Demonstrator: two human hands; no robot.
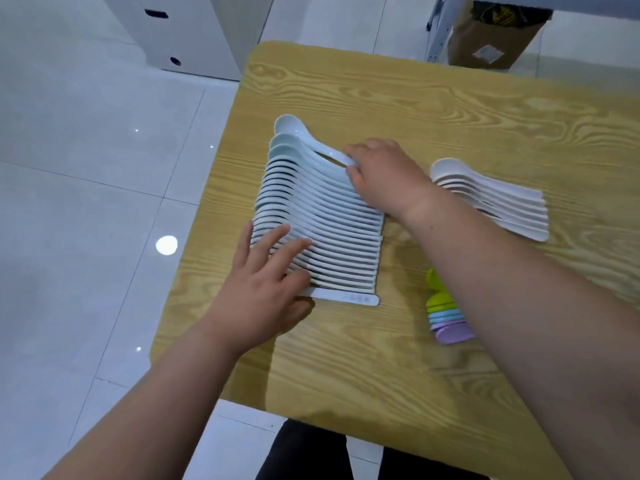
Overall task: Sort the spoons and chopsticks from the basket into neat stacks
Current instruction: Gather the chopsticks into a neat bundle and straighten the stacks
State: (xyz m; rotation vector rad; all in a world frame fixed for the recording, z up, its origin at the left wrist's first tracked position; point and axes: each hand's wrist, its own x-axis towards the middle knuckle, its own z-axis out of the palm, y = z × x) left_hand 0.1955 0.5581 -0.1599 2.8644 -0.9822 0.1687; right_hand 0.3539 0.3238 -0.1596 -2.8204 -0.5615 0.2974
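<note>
A long nested row of pale blue soup spoons (332, 237) lies on the wooden table (450, 109), bowls to the left, handles to the right. My left hand (263, 292) lies flat with spread fingers on the near end of the row. My right hand (384, 174) pinches the handle of the farthest spoon (294, 129) at the far end. A smaller stack of white spoons (495, 199) lies to the right. A short stack of green, blue and purple spoons (446, 320) shows beside my right forearm, partly hidden. No basket or chopsticks are in view.
The table's left edge (207, 209) runs close to the blue row, with white tiled floor beyond. A white cabinet (187, 32) and a brown cardboard box (495, 36) stand past the far edge. Dark trousers (311, 452) show under the near edge.
</note>
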